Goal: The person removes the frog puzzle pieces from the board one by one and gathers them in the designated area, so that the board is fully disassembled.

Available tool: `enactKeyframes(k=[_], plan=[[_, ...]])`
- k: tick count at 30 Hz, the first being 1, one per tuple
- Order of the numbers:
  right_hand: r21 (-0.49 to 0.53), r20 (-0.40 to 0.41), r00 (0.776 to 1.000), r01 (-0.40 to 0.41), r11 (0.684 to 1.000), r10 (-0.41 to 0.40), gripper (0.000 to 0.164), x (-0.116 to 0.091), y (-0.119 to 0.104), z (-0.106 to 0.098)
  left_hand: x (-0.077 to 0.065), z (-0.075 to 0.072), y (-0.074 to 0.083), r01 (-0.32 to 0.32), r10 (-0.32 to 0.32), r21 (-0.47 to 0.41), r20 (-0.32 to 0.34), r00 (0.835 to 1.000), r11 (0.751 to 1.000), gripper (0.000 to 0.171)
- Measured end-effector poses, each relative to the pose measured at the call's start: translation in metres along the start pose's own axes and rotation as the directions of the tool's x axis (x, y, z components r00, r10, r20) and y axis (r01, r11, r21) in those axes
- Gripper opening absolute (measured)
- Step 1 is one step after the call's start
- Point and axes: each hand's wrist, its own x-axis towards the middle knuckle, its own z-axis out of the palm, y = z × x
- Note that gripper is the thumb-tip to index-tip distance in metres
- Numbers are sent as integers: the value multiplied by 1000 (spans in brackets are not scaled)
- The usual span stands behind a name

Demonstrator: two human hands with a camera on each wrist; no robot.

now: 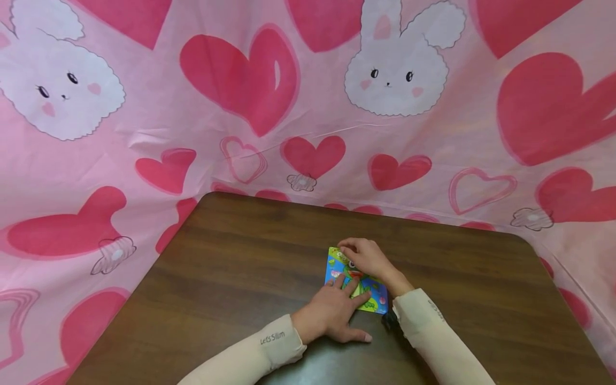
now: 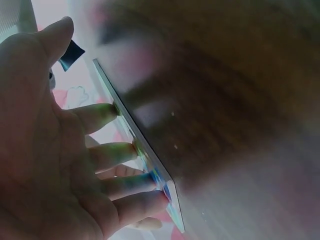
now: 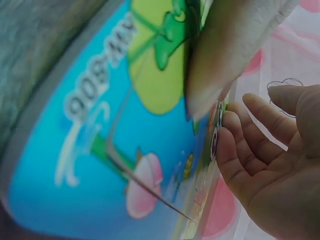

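A thin picture board [image 1: 380,299] with a green frog on blue lies flat on the brown table. My left hand [image 1: 334,310] rests on its lower left part, fingers spread and thumb off the board. In the left wrist view the fingertips of the left hand [image 2: 60,165] press on the board [image 2: 135,125]. At the board's upper part, my right hand [image 1: 368,259] touches the frog's head with bent fingers. The right wrist view shows the right hand [image 3: 275,170] with loosely bent fingertips against the board [image 3: 60,190]; thin dark lines cross its printed surface.
The wooden table [image 1: 231,256] has rounded far corners. Behind it and at its sides hangs a pink cloth [image 1: 327,117] with hearts and rabbits. A small black object [image 1: 390,321] is beneath the right wrist.
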Motion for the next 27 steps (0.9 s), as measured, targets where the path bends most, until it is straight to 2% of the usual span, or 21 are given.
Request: enactKeyframes(k=[16, 27], plan=[[39, 51, 998, -41, 998, 39, 27, 7, 1, 1, 2, 0, -2, -24, 24, -21, 1, 1000, 999, 88], [71, 53, 998, -41, 997, 38, 30, 4, 2, 2, 1, -5, -2, -19, 20, -18, 38, 999, 1000, 87]])
